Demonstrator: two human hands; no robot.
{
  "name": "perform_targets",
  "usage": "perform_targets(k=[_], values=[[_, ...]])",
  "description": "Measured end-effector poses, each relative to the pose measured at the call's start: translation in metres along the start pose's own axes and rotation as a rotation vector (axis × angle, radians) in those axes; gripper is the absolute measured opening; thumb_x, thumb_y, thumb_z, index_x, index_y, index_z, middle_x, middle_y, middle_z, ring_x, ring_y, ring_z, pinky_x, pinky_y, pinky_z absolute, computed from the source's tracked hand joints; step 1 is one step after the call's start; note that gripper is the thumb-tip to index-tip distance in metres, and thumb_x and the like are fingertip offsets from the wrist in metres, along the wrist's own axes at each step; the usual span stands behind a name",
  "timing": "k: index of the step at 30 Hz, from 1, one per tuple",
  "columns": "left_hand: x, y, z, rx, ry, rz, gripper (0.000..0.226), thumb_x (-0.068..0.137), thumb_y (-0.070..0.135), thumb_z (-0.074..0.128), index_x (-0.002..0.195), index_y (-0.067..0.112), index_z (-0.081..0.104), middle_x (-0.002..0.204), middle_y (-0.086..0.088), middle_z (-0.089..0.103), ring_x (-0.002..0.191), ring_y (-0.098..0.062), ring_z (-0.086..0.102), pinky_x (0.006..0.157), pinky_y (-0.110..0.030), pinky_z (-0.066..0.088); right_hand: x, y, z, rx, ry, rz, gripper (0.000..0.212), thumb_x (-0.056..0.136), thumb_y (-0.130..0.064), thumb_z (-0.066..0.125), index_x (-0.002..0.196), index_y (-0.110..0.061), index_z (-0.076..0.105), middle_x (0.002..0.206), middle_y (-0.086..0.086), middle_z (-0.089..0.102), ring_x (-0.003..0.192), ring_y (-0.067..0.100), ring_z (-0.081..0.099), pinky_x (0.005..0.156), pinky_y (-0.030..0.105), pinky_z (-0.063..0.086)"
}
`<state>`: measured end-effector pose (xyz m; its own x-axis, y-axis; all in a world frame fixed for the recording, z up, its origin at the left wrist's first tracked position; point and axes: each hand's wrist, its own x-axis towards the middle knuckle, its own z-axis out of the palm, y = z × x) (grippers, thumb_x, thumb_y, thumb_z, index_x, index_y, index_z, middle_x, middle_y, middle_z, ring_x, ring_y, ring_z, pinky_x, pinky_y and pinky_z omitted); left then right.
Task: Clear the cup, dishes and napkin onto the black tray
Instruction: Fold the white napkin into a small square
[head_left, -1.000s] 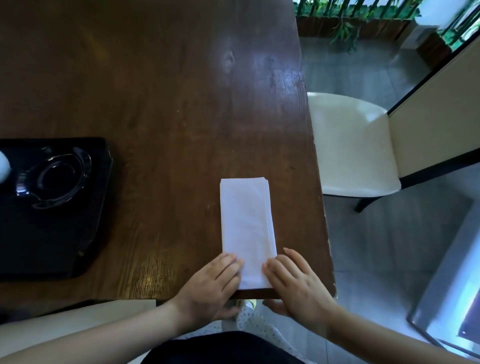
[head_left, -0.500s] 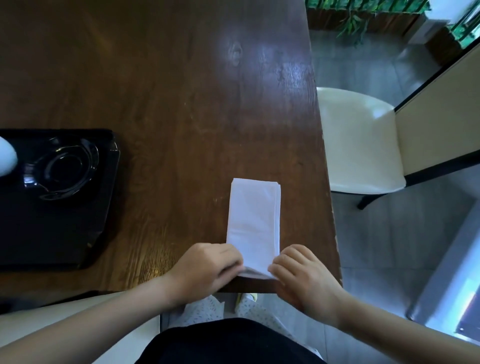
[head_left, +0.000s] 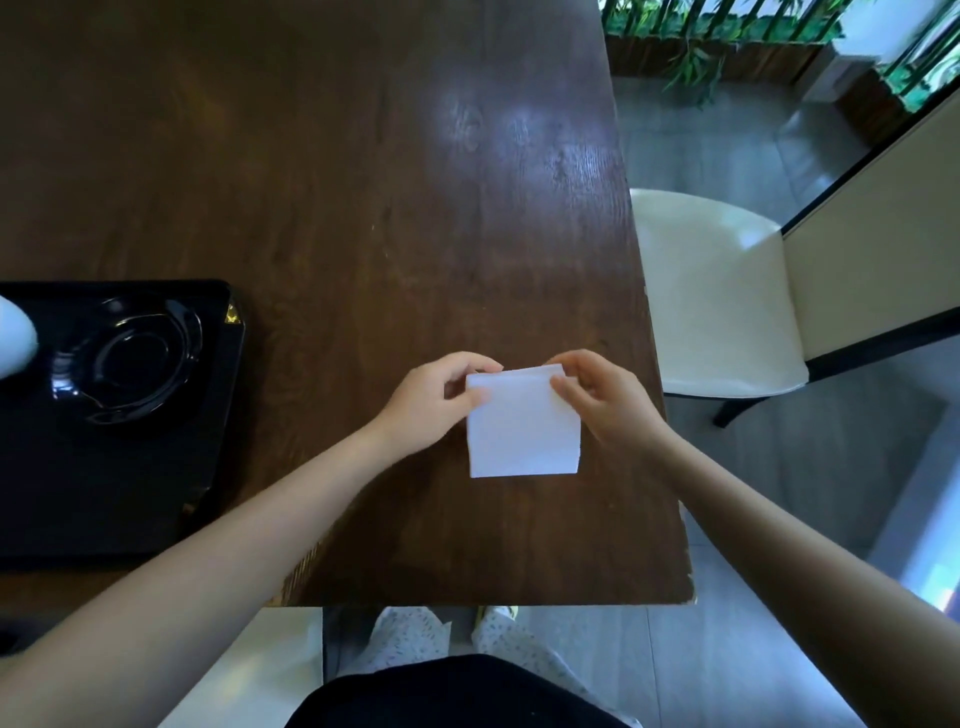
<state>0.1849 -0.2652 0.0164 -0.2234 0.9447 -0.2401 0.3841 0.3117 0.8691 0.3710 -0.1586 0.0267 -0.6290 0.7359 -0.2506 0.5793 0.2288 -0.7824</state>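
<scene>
A white napkin (head_left: 522, 426), folded in half into a near square, lies on the dark wooden table (head_left: 363, 182) close to its right edge. My left hand (head_left: 434, 402) pinches the napkin's far left corner and my right hand (head_left: 605, 397) pinches its far right corner. The black tray (head_left: 104, 499) sits at the left side of the table. On it rests a black dish (head_left: 124, 358), and a white cup (head_left: 13, 338) shows only partly at the frame's left edge.
A cream chair (head_left: 717, 291) stands just right of the table, with a second cream seat (head_left: 249, 670) below the near edge. Planters with green plants (head_left: 727, 36) line the far right. My legs show under the table's front edge.
Both hands lifted the napkin's near end and folded it over onto the far end, so the long strip is now half as long. The hands moved away from the front edge.
</scene>
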Motion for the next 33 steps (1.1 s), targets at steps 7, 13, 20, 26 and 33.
perform_targets(k=[7, 13, 20, 26, 33], values=[[0.016, -0.015, 0.036, 0.168, 0.278, -0.085, 0.020, 0.091, 0.012, 0.048, 0.105, 0.014, 0.063, 0.108, -0.003, 0.059, 0.091, -0.008, 0.050, 0.076, -0.017, 0.036, 0.023, 0.011, 0.037, -0.303, 0.261, 0.041, 0.022, 0.096, -0.020, 0.043, 0.100, -0.009, 0.062, 0.096, 0.007, 0.068, 0.077, 0.012, 0.049, 0.060, 0.019, 0.032], [0.016, -0.015, 0.050, 0.269, 0.374, -0.046, 0.017, 0.094, 0.013, 0.045, 0.099, 0.009, 0.061, 0.109, -0.005, 0.049, 0.088, -0.016, 0.054, 0.075, -0.031, 0.050, 0.022, 0.015, 0.048, -0.476, 0.445, -0.009, 0.023, 0.094, -0.018, 0.045, 0.096, -0.006, 0.065, 0.103, 0.013, 0.061, 0.093, 0.025, 0.051, 0.076, 0.028, 0.033], [0.011, -0.014, 0.046, 0.245, 0.405, 0.048, 0.015, 0.092, 0.012, 0.051, 0.098, 0.011, 0.064, 0.105, -0.006, 0.056, 0.089, -0.012, 0.055, 0.073, -0.017, 0.045, 0.026, 0.020, 0.026, -0.244, 0.307, -0.112, 0.019, 0.092, -0.017, 0.053, 0.098, -0.010, 0.069, 0.102, 0.006, 0.064, 0.093, 0.011, 0.042, 0.078, 0.021, 0.034], [0.006, -0.005, 0.044, 0.056, 0.379, 0.052, 0.012, 0.091, 0.015, 0.052, 0.096, 0.011, 0.063, 0.101, 0.000, 0.059, 0.086, -0.006, 0.054, 0.069, 0.003, 0.038, 0.021, 0.022, 0.000, -0.122, 0.017, -0.093, 0.004, 0.087, -0.024, 0.061, 0.089, -0.022, 0.059, 0.089, -0.015, 0.053, 0.089, 0.008, 0.046, 0.069, 0.013, 0.038], [0.006, -0.002, 0.051, -0.050, 0.387, -0.043, 0.011, 0.093, 0.017, 0.050, 0.093, 0.021, 0.061, 0.092, 0.011, 0.061, 0.086, -0.004, 0.058, 0.068, -0.009, 0.044, 0.018, 0.025, -0.007, 0.048, -0.002, -0.024, 0.005, 0.088, -0.024, 0.061, 0.085, -0.022, 0.064, 0.085, -0.005, 0.065, 0.078, 0.005, 0.060, 0.060, 0.010, 0.045]])
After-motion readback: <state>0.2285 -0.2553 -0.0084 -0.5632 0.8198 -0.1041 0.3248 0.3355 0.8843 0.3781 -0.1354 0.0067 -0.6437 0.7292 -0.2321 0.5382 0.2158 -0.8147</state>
